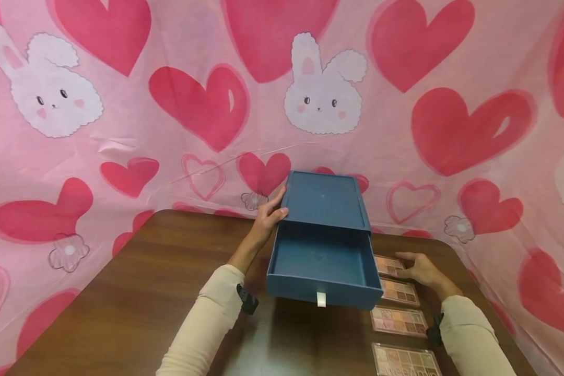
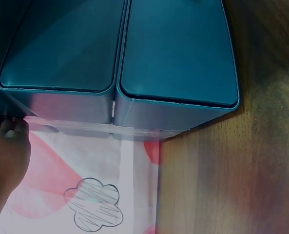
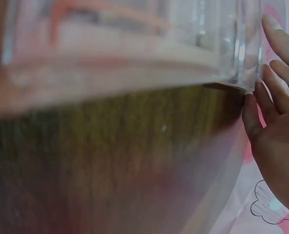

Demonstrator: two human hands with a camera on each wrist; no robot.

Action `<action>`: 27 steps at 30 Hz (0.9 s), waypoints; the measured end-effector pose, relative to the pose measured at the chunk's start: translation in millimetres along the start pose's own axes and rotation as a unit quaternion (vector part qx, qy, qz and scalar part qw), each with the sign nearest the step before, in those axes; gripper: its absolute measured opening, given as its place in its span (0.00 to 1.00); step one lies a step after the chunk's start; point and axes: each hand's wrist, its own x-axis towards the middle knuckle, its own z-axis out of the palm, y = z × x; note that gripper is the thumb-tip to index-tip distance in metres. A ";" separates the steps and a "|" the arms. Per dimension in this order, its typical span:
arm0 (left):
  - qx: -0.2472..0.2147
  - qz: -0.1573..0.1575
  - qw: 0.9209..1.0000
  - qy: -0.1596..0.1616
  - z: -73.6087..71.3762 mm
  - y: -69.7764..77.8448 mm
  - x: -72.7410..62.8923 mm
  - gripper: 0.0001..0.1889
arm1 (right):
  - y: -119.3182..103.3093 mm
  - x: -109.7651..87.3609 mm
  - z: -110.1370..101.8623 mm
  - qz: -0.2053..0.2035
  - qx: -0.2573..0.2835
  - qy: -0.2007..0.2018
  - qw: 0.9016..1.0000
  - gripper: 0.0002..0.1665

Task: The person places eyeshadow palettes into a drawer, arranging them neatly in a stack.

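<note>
A blue drawer unit (image 1: 326, 201) stands at the middle back of the table, its top drawer (image 1: 319, 256) pulled out and bare inside, with a white pull tab. My left hand (image 1: 269, 211) rests on the unit's left side, thumb near the top edge and fingers stretched along it. In the left wrist view, stacked tiers of the unit (image 2: 178, 48) fill the upper part. My right hand (image 1: 420, 271) holds the farthest eyeshadow palette (image 1: 388, 265) by its right end, thumb and fingers at the clear case's edges.
Below the farthest palette, more eyeshadow palettes (image 1: 399, 319) lie in a column along the right of the drawer unit. The brown wooden table (image 1: 122, 292) reaches back to a pink cloth (image 1: 192, 42) with hearts and bunnies.
</note>
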 end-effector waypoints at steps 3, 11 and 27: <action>-0.017 -0.004 1.000 -0.004 1.7 0.8 0.9 0.39 | 3.0 0.0 1.5 -0.011 -0.006 -0.002 1.000 0.40; -0.021 -0.007 1.000 -0.004 2.9 1.9 0.6 0.39 | 9.9 0.1 7.8 -0.024 -0.012 0.018 0.999 0.36; -0.014 -0.004 1.000 0.000 -0.2 -0.5 1.0 0.38 | 11.7 5.9 5.2 -0.026 0.016 0.020 0.999 0.38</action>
